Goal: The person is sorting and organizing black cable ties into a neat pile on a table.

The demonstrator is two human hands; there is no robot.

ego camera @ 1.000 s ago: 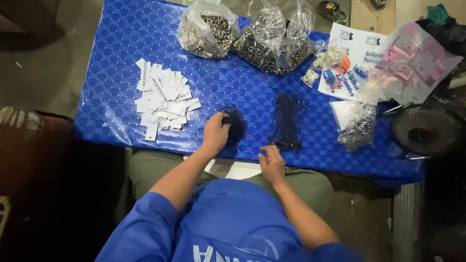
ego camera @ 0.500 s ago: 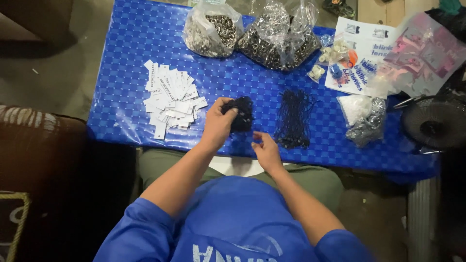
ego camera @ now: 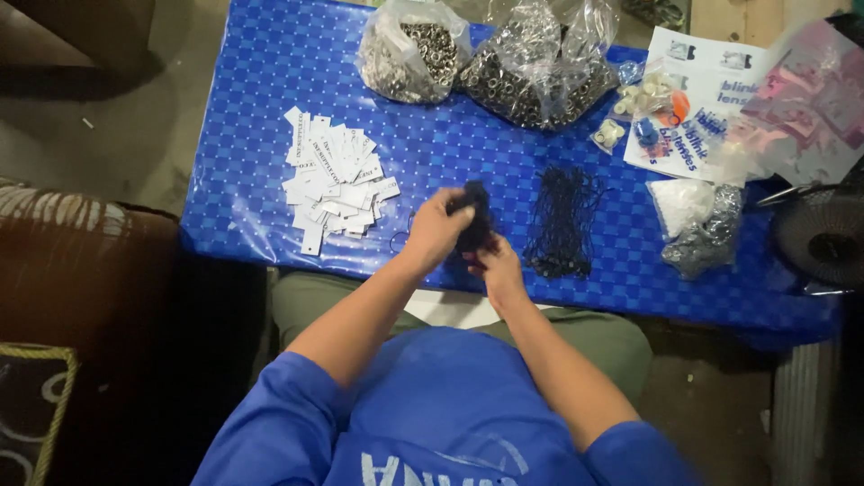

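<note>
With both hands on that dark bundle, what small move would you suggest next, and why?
Probably draw one strand free with the right hand while the left hand steadies the dark bundle. Both hands grip it above the table, and the white tags lie just to its left, untouched.

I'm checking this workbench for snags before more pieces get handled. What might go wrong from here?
1. The white tags lie in a loose pile close to the blue table's near-left edge; a sweep of the left hand might push some off.
2. The black cord bundle lies just beside the right hand; its strands could tangle or get dragged.
3. Both hands grip a small dark bundle near the table's front edge; a dropped piece would likely land in the lap or on the floor.
</note>
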